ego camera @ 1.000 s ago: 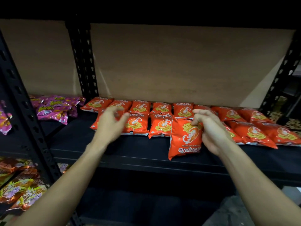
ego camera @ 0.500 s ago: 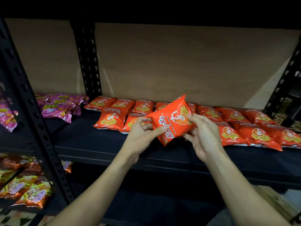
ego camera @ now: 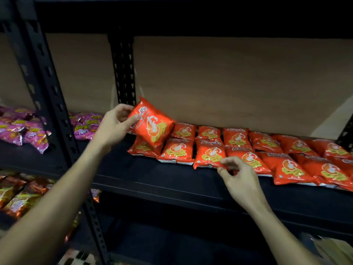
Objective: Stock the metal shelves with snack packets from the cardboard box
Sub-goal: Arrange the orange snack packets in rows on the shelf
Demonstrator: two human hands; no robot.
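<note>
- on my feed, far left, pink packets [ego camera: 17, 129] lay heaped in the next bay, on both sides of the black upright [ego camera: 47, 88].
- under them, brown packets [ego camera: 17, 194] lay on a lower level.
- the left hand [ego camera: 114, 127] was raised over the left end of the shelf [ego camera: 152, 180]. its thumb and fingers [ego camera: 133, 118] pinched the upper left edge of one packet.
- that held packet [ego camera: 152, 125], orange with a prawn picture, hung tilted in the air. it was above the leftmost bags of the rows and in front of the brown backboard [ego camera: 229, 77].
- the other orange packets [ego camera: 236, 148] lay flat on the shelf in two rows, back and front, running off to the right edge of my view.
- the right hand [ego camera: 240, 180] was low at the front of the shelf. its fingers were loosely curled, with thumb and forefinger close together at the front edge of a front-row bag. i could not tell whether they pinched that edge or only hovered at it.
</note>
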